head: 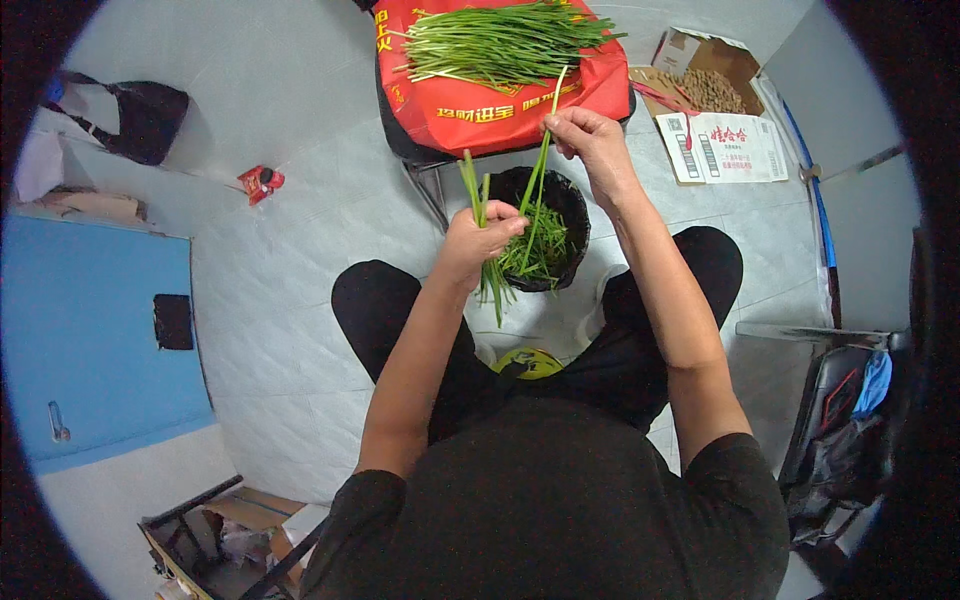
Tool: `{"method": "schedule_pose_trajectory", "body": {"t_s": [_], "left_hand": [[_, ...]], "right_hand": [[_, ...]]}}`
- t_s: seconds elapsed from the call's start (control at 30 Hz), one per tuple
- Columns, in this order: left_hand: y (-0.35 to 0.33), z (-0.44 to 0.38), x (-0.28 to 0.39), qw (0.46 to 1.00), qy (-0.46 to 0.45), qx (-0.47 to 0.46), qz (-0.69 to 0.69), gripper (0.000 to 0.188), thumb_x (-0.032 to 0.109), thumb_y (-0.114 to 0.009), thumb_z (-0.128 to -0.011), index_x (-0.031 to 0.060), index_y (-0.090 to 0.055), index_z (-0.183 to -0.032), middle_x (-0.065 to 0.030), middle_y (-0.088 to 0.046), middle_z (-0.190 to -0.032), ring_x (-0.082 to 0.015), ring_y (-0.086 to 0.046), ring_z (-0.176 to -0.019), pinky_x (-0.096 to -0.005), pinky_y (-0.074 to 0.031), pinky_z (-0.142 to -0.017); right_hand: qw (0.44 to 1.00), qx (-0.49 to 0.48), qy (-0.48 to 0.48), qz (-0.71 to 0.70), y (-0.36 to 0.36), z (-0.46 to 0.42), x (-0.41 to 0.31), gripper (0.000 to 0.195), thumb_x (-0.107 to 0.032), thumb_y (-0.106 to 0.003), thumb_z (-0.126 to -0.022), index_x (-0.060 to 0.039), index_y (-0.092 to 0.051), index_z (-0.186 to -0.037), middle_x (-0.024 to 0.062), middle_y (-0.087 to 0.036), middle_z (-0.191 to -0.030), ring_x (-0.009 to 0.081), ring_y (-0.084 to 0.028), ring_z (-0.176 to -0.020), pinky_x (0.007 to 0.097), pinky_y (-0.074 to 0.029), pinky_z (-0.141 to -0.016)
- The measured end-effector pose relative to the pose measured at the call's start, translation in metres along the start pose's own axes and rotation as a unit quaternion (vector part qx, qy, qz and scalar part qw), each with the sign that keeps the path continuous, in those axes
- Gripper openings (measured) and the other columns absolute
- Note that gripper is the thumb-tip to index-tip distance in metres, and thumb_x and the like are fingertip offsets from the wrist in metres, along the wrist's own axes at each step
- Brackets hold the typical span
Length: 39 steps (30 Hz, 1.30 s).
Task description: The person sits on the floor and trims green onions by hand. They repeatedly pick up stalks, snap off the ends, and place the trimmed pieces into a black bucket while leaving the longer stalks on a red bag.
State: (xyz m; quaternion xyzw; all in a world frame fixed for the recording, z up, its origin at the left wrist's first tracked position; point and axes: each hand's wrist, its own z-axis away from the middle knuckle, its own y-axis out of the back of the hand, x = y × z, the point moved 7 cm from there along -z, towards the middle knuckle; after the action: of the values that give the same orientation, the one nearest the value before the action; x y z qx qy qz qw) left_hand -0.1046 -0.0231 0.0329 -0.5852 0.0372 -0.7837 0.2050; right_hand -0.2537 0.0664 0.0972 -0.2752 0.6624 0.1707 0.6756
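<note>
My left hand grips a small bunch of garlic chives, whose ends stick out above and below the fist. In my right hand a single chive stalk is pinched between thumb and fingers, its pale end pointing up and its green leaves hanging down past my left fingertips. Beneath both hands stands a bin lined with a black bag, holding green chive scraps. A large pile of chives lies on a red plastic bag beyond the bin.
The red bag covers a chair with metal legs. An opened cardboard box with brown nuts or pellets lies at the right. A red packet is on the floor at left. Behind are a blue door and a black chair.
</note>
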Motion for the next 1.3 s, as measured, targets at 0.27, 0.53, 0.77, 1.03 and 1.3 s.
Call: {"method": "schedule_pose_trajectory", "body": {"t_s": [0.27, 0.53, 0.77, 1.03, 1.3], "left_hand": [[0.039, -0.012, -0.026, 0.962, -0.078, 0.101, 0.24, 0.012, 0.01, -0.055, -0.083, -0.0006, -0.053, -0.088, -0.0036, -0.052, -0.078, -0.0042, -0.037, -0.053, -0.0176, -0.027, -0.042], [-0.021, -0.023, 0.022, 0.994, -0.091, 0.007, 0.068, 0.028, 0.015, -0.052, -0.086, -0.002, -0.051, -0.109, -0.0072, -0.059, -0.093, -0.0014, -0.038, -0.052, -0.0136, -0.028, -0.04], [-0.038, -0.018, 0.052, 0.993, -0.114, -0.016, 0.009, 0.027, 0.016, -0.054, -0.086, -0.0018, -0.054, -0.106, -0.0057, -0.059, -0.087, -0.0006, -0.036, -0.05, -0.0137, -0.027, -0.04], [-0.037, -0.014, 0.051, 0.992, -0.117, -0.021, 0.046, 0.024, 0.012, -0.057, -0.083, -0.0034, -0.055, -0.101, -0.0048, -0.059, -0.08, -0.0016, -0.038, -0.049, -0.0142, -0.027, -0.04], [-0.027, -0.014, 0.047, 0.993, -0.12, 0.016, 0.015, 0.012, 0.006, -0.057, -0.082, -0.0013, -0.056, -0.092, 0.0018, -0.052, -0.069, -0.0006, -0.036, -0.047, -0.0145, -0.025, -0.04]], "right_hand": [[0.996, 0.041, 0.038, -0.063, 0.009, 0.003, -0.016, 0.015, -0.017, -0.055, -0.084, -0.0031, -0.062, -0.081, -0.0025, -0.055, -0.067, 0.0042, -0.045, -0.058, 0.0186, -0.034, -0.053], [0.977, -0.077, -0.014, -0.2, 0.003, 0.001, -0.005, 0.016, -0.018, -0.056, -0.084, -0.0022, -0.061, -0.086, 0.0008, -0.059, -0.078, 0.0052, -0.047, -0.062, 0.0177, -0.038, -0.057], [0.976, -0.095, -0.023, -0.194, -0.001, 0.005, 0.0, 0.017, -0.017, -0.056, -0.084, -0.0016, -0.063, -0.087, -0.0018, -0.057, -0.073, 0.0037, -0.046, -0.061, 0.0165, -0.036, -0.054], [0.974, -0.113, -0.032, -0.192, -0.006, 0.007, 0.0, 0.016, -0.016, -0.056, -0.084, -0.0013, -0.062, -0.087, -0.0015, -0.058, -0.074, 0.0033, -0.046, -0.061, 0.0161, -0.036, -0.053], [0.976, -0.118, -0.037, -0.178, -0.008, 0.008, 0.0, 0.016, -0.016, -0.056, -0.083, -0.002, -0.063, -0.085, -0.002, -0.059, -0.074, 0.0033, -0.046, -0.061, 0.0162, -0.035, -0.053]]}}
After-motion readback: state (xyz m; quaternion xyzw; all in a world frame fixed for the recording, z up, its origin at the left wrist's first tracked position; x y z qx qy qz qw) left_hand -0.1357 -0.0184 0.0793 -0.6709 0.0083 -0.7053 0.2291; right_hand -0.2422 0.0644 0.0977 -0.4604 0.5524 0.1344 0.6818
